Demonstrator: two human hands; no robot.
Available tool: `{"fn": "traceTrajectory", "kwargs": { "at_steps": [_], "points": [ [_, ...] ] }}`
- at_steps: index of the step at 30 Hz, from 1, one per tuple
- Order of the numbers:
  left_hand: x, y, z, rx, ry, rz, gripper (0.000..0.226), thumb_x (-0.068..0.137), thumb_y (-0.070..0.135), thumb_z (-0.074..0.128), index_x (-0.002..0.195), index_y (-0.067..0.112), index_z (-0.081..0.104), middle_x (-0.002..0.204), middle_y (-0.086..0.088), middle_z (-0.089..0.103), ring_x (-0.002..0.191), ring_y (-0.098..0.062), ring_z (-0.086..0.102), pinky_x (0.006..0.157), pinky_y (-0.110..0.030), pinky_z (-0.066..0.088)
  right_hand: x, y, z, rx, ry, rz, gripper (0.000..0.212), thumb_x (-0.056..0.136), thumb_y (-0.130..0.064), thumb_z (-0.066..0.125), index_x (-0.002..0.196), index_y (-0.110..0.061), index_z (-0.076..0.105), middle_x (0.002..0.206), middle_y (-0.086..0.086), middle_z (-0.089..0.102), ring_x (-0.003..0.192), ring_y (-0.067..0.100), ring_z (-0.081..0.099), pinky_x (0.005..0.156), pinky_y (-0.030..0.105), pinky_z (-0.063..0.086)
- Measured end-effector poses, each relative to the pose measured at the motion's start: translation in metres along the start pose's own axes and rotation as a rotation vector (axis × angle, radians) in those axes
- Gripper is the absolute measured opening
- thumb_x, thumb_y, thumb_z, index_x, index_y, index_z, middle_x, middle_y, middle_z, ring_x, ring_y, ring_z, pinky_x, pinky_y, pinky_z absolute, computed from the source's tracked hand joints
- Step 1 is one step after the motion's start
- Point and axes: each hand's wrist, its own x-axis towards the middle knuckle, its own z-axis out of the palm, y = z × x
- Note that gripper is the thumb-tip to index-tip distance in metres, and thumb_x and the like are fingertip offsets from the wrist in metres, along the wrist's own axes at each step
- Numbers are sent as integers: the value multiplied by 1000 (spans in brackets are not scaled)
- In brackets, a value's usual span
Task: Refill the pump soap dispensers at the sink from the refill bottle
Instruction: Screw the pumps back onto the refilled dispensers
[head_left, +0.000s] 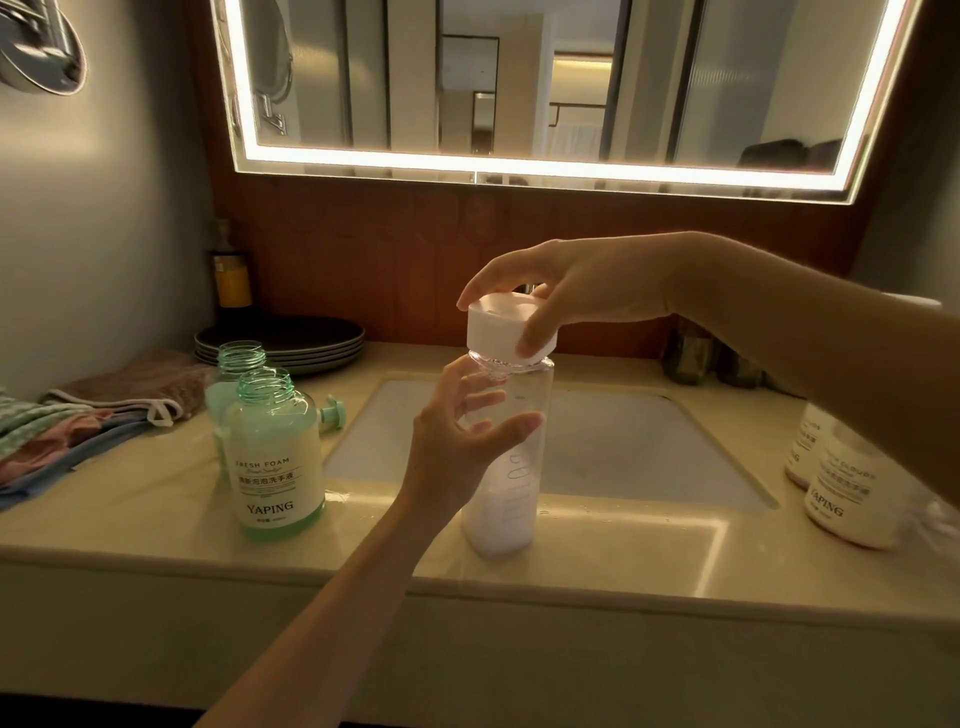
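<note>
A tall clear refill bottle (506, 499) stands upright on the counter's front edge, with a little white liquid at its bottom. My right hand (571, 291) grips its white cap (506, 332) from above. My left hand (457, 441) wraps around the bottle's upper body just under the neck. Two green dispenser bottles stand at the left with their pumps off: the nearer one (275, 457) with a white label, the other one (236, 379) behind it. A green pump head (332, 413) lies beside them.
The sink basin (597, 447) lies behind the refill bottle. Two pink-white bottles (841, 493) stand at the right under my forearm. Stacked dark plates (291, 343), folded cloths (78, 426) and an orange bottle (231, 280) fill the left of the counter. A lit mirror (545, 78) hangs above.
</note>
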Motion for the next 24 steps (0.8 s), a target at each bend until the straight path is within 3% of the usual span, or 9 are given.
{"fn": "traceTrajectory", "kwargs": {
  "at_steps": [3, 8, 13, 17, 24],
  "points": [
    [-1, 0, 0, -3, 0, 5, 69, 65, 43, 77, 123, 30, 43, 118, 11, 58, 102, 0, 58, 74, -9, 47, 3, 2, 0, 52, -7, 18, 48, 80, -4, 65, 109, -39, 52, 122, -9, 47, 101, 15, 50, 65, 8, 47],
    [-2, 0, -1, -10, -2, 5, 71, 61, 44, 74, 123, 28, 44, 118, 11, 59, 103, 1, 58, 77, -10, 49, 10, 6, 8, 31, 73, -19, 36, 79, -21, 70, 105, -40, 53, 121, -9, 50, 103, 17, 52, 72, 15, 50],
    [-2, 1, -2, -23, -12, 5, 70, 64, 43, 77, 123, 28, 43, 121, 6, 58, 104, -1, 58, 79, -13, 50, 11, 12, 11, 104, 112, -72, 36, 79, -14, 69, 104, -37, 57, 120, -7, 53, 105, 18, 52, 79, 20, 51],
    [-2, 3, -1, -16, -14, 13, 70, 62, 43, 72, 124, 29, 42, 121, 8, 58, 105, -2, 58, 79, -11, 50, 10, 15, 15, 161, 129, -83, 34, 80, -13, 68, 101, -38, 56, 114, -10, 55, 102, 18, 54, 72, 17, 53],
    [-1, 2, -1, -12, -7, 17, 69, 64, 42, 74, 124, 29, 43, 117, 11, 58, 101, 2, 58, 72, -3, 46, 7, 7, 21, -47, 259, -42, 37, 80, -30, 69, 112, -32, 53, 111, -8, 53, 90, 13, 55, 65, 11, 49]
  ]
}}
